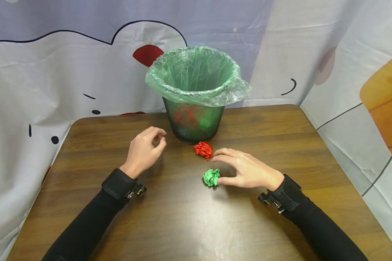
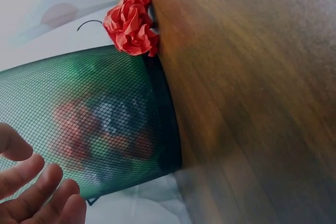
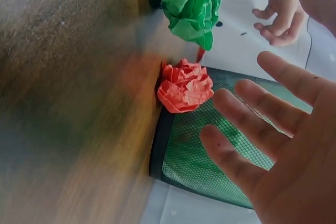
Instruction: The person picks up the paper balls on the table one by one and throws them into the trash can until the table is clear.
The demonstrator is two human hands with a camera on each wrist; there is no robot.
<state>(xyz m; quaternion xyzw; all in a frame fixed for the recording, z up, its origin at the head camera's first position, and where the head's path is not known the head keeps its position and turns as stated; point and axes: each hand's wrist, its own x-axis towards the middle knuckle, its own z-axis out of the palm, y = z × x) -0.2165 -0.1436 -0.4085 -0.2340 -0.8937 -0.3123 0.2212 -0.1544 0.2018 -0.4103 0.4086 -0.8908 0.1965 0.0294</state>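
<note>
A crumpled red paper ball [image 1: 203,149] lies on the table just in front of the mesh bin, and a crumpled green paper ball [image 1: 211,177] sits nearer to me. My right hand [image 1: 245,168] hovers just right of both balls, fingers spread and holding nothing; its thumb is close to the green one. In the right wrist view the fingers stand apart from the red paper ball [image 3: 185,86] and the green paper ball [image 3: 190,9]. My left hand [image 1: 145,150] hangs over the table left of the bin, fingers loosely bent around nothing.
The black mesh bin [image 1: 179,117] stands at the table's back edge, lined with a green plastic bag [image 1: 196,92]. Red and green shapes show through its mesh. Behind the wooden table [image 1: 170,217] hangs a printed curtain [image 1: 68,72], which also runs along the right side.
</note>
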